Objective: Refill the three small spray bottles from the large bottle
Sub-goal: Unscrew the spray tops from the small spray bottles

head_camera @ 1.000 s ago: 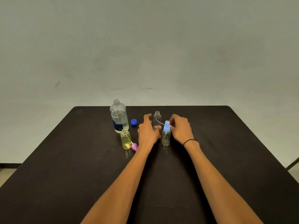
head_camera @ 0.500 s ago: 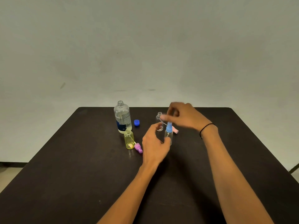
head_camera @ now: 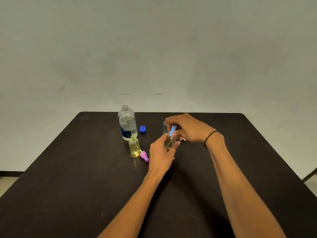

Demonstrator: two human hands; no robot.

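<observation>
Left hand (head_camera: 163,152) curls around clear spray bottle (head_camera: 169,143); right hand (head_camera: 187,129) pinches its blue sprayer (head_camera: 172,130); large bottle (head_camera: 127,124) label unreadable

Partly hidden bottles
The rear clear bottle (head_camera: 165,126) is mostly covered by the right hand (head_camera: 187,128); its neck cannot be seen

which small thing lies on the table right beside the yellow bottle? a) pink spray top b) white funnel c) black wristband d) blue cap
a: the pink spray top lies on its side against the base of the yellow bottle, while the blue cap sits apart, nearer the large bottle.
</observation>
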